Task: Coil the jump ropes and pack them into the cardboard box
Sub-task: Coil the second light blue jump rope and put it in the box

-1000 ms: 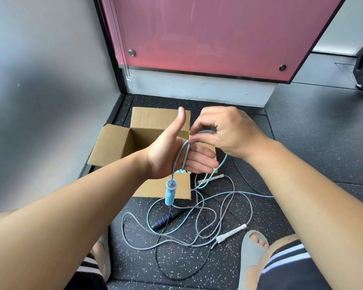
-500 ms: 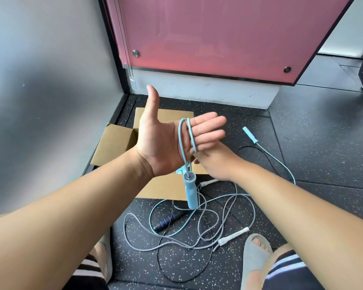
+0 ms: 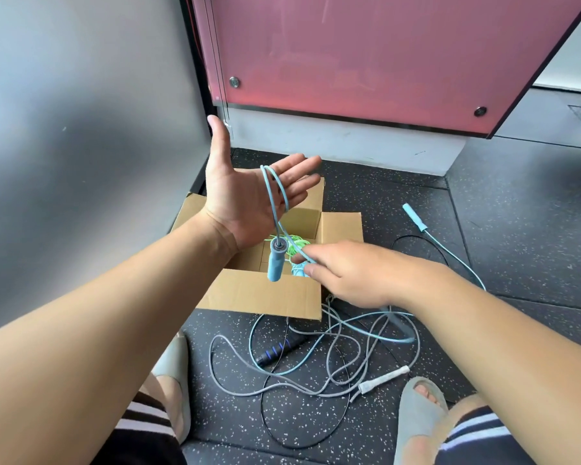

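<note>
The blue jump rope (image 3: 273, 196), likely limp and light, hangs looped over the straight, spread fingers of the left hand (image 3: 245, 203) above the cardboard box (image 3: 259, 293), while the right hand (image 3: 353, 273) pinches its cord, probably best gripped near the dangling handle (image 3: 275, 265)

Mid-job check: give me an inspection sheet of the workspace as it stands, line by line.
Surface: dark speckled floor, carrying the box and loose ropes.
Job's things: open cardboard box with a green rope inside; light blue rope looped over the left fingers, hanging handle above the box, far handle on the floor.
Clutter: nothing seen.
Grippers: left hand open, palm up; right hand pinches the light blue rope.
Cables: grey rope and black rope tangled before the box.
Surroundings: grey wall, pink panel, slipper beside the tangle.
</note>
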